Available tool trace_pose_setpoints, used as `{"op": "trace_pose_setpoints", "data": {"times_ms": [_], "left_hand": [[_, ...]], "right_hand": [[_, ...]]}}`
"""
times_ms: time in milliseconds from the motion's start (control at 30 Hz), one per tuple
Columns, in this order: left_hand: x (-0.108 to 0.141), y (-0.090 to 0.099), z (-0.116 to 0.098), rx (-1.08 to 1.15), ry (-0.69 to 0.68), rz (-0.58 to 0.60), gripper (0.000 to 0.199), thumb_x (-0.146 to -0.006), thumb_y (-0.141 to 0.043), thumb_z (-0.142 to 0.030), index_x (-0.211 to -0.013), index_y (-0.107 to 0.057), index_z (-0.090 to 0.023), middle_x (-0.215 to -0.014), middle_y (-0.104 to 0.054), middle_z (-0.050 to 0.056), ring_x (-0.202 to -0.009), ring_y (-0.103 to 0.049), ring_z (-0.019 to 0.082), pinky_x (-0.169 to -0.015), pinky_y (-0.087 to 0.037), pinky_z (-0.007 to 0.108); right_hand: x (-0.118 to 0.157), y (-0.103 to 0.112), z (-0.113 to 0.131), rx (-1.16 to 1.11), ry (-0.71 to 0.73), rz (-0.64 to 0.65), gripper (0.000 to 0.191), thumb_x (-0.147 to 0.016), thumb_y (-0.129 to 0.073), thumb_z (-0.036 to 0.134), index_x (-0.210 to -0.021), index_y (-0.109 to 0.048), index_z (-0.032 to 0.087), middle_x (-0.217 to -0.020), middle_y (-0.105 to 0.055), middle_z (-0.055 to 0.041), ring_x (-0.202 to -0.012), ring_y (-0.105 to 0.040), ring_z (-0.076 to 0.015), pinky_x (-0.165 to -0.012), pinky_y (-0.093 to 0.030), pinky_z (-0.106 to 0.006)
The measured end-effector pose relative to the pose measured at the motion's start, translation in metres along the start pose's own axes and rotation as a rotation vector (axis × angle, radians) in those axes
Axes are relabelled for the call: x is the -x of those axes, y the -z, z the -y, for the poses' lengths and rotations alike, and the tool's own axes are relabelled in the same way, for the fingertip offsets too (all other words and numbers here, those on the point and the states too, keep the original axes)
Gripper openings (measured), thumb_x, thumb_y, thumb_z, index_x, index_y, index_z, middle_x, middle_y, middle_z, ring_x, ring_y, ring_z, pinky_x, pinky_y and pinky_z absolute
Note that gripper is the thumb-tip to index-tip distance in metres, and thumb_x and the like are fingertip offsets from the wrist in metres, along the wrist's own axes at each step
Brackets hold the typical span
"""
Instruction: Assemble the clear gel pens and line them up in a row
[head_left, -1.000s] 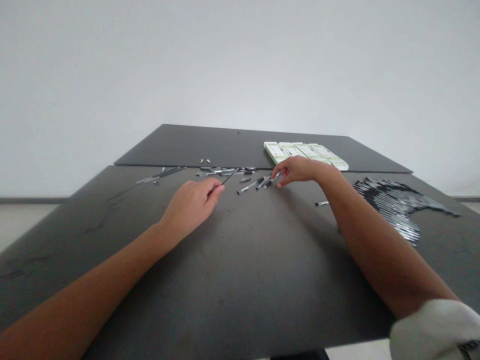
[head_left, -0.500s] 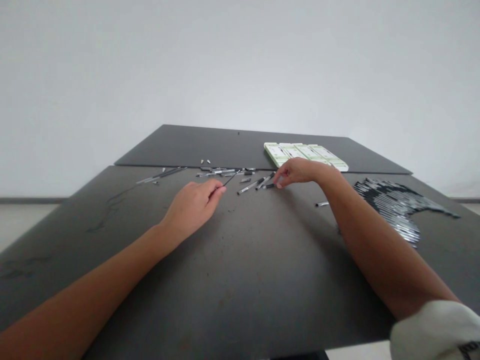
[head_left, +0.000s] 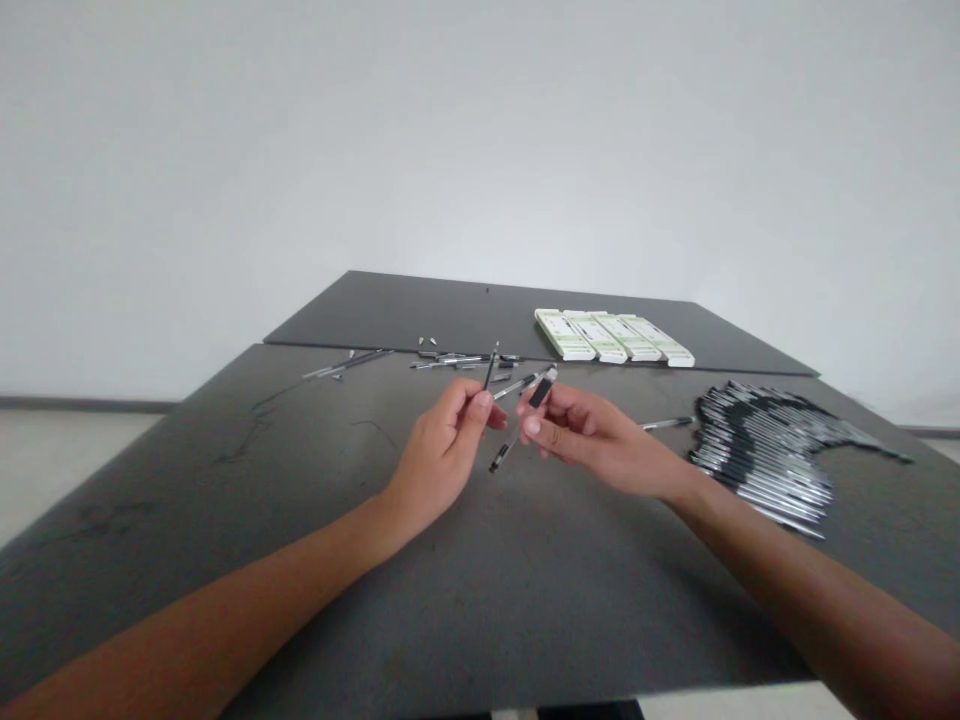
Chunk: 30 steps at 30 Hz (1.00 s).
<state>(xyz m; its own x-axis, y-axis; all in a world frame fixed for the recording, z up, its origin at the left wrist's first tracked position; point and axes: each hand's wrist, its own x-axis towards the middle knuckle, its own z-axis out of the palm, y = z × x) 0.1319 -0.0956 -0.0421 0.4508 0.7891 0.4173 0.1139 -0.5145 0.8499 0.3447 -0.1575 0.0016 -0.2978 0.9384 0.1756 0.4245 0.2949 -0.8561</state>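
Observation:
Between the thumb and fingers of my left hand [head_left: 439, 445] is a thin dark pen refill [head_left: 490, 368], its tip pointing up and away. My right hand [head_left: 596, 437] pinches a clear pen barrel [head_left: 541, 391] with a black grip. The barrel slants, its upper end farther from me and its dark lower end toward me. Both hands are above the table, close together, and the refill and barrel are apart. Behind the hands lie loose pen parts [head_left: 450, 360], partly covered by the fingers.
On the right is a large fanned pile of pens [head_left: 765, 455], with a single pen [head_left: 666, 423] beside it. Green and white boxes [head_left: 616, 337] lie at the back right. Thin refills [head_left: 349, 364] and small tips [head_left: 427, 341] lie at the back left of the dark table [head_left: 480, 600].
My right hand has picked up a pen barrel from the table and come back toward me. My left hand has shifted right with the refill, which now points more upright. The view has tilted slightly.

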Motion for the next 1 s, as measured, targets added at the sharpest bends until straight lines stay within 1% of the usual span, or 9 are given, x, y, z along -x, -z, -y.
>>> {"op": "trace_pose_setpoints", "data": {"times_ms": [100,200,300,400,500,600,700,833,1000], "left_hand": [[0.011,-0.011,-0.007,0.146,0.040,0.015,0.028,-0.114,-0.047,-0.048,-0.101,-0.058,-0.025,-0.091,-0.072,0.001,-0.086,-0.071,0.019,-0.080,-0.055,0.032],[0.018,-0.017,-0.011,0.295,0.109,0.050,0.033,-0.113,-0.046,-0.053,-0.098,-0.053,-0.026,-0.078,-0.065,-0.003,-0.063,-0.067,0.016,-0.063,-0.055,0.028],[0.022,-0.020,-0.015,0.432,0.185,0.057,0.037,-0.112,-0.046,-0.060,-0.096,-0.047,-0.027,-0.062,-0.051,-0.010,-0.041,-0.049,0.011,-0.042,-0.040,0.022],[0.025,-0.023,-0.020,0.563,0.252,0.062,0.041,-0.108,-0.050,-0.064,-0.092,-0.042,-0.027,-0.057,-0.039,-0.012,-0.037,-0.030,0.008,-0.036,-0.026,0.019],[0.027,-0.025,-0.025,0.665,0.315,0.135,0.045,-0.104,-0.057,-0.066,-0.088,-0.042,-0.027,-0.055,-0.038,-0.012,-0.037,-0.023,0.007,-0.036,-0.022,0.017],[0.028,-0.026,-0.026,0.723,0.370,0.209,0.044,-0.100,-0.062,-0.067,-0.093,-0.047,-0.027,-0.052,-0.038,-0.013,-0.035,-0.019,0.006,-0.034,-0.019,0.018],[0.028,-0.026,-0.025,0.799,0.417,0.253,0.042,-0.098,-0.068,-0.065,-0.104,-0.053,-0.027,-0.050,-0.038,-0.014,-0.033,-0.018,0.006,-0.033,-0.017,0.017],[0.028,-0.024,-0.024,0.848,0.448,0.325,0.043,-0.098,-0.069,-0.065,-0.096,-0.058,-0.024,-0.049,-0.041,-0.012,-0.032,-0.020,0.004,-0.032,-0.017,0.016],[0.028,-0.021,-0.025,0.773,0.435,0.369,0.049,-0.100,-0.061,-0.070,-0.101,-0.060,-0.021,-0.050,-0.042,-0.013,-0.031,-0.020,0.005,-0.032,-0.018,0.015]], "right_hand": [[0.008,-0.027,0.001,-0.125,0.002,-0.030,0.036,-0.102,-0.065,0.061,-0.100,-0.062,0.025,-0.094,-0.070,-0.0032,-0.082,-0.063,-0.0185,-0.073,-0.052,-0.033],[0.007,-0.040,-0.004,-0.249,0.007,-0.090,0.036,-0.095,-0.076,0.058,-0.091,-0.060,0.026,-0.082,-0.068,-0.0007,-0.075,-0.062,-0.0198,-0.071,-0.051,-0.035],[0.006,-0.043,-0.009,-0.211,0.024,-0.248,0.042,-0.078,-0.093,0.055,-0.085,-0.063,0.027,-0.073,-0.056,0.0036,-0.065,-0.050,-0.0165,-0.060,-0.043,-0.032],[0.007,-0.038,-0.009,-0.268,0.025,-0.309,0.056,-0.071,-0.097,0.058,-0.114,-0.072,0.031,-0.081,-0.058,0.0032,-0.067,-0.049,-0.0157,-0.059,-0.042,-0.031],[0.009,-0.033,-0.006,-0.351,0.009,-0.264,0.053,-0.092,-0.075,0.067,-0.135,-0.074,0.036,-0.099,-0.069,-0.0025,-0.075,-0.057,-0.0174,-0.066,-0.049,-0.033],[0.010,-0.034,-0.003,-0.321,0.059,-0.237,0.034,-0.097,-0.072,0.061,-0.122,-0.082,0.040,-0.114,-0.073,-0.0046,-0.094,-0.065,-0.0216,-0.080,-0.054,-0.037],[0.011,-0.037,-0.002,-0.300,0.111,-0.270,0.023,-0.092,-0.079,0.057,-0.102,-0.087,0.038,-0.111,-0.074,-0.0051,-0.108,-0.067,-0.0255,-0.094,-0.053,-0.041],[0.014,-0.035,0.001,-0.302,0.095,-0.270,0.032,-0.093,-0.079,0.058,-0.079,-0.083,0.030,-0.093,-0.075,-0.0027,-0.092,-0.068,-0.0223,-0.090,-0.054,-0.039],[0.017,-0.017,0.003,-0.279,0.018,-0.434,0.029,-0.093,-0.080,0.057,-0.089,-0.086,0.028,-0.081,-0.075,0.0012,-0.074,-0.063,-0.0158,-0.075,-0.052,-0.031]]}}
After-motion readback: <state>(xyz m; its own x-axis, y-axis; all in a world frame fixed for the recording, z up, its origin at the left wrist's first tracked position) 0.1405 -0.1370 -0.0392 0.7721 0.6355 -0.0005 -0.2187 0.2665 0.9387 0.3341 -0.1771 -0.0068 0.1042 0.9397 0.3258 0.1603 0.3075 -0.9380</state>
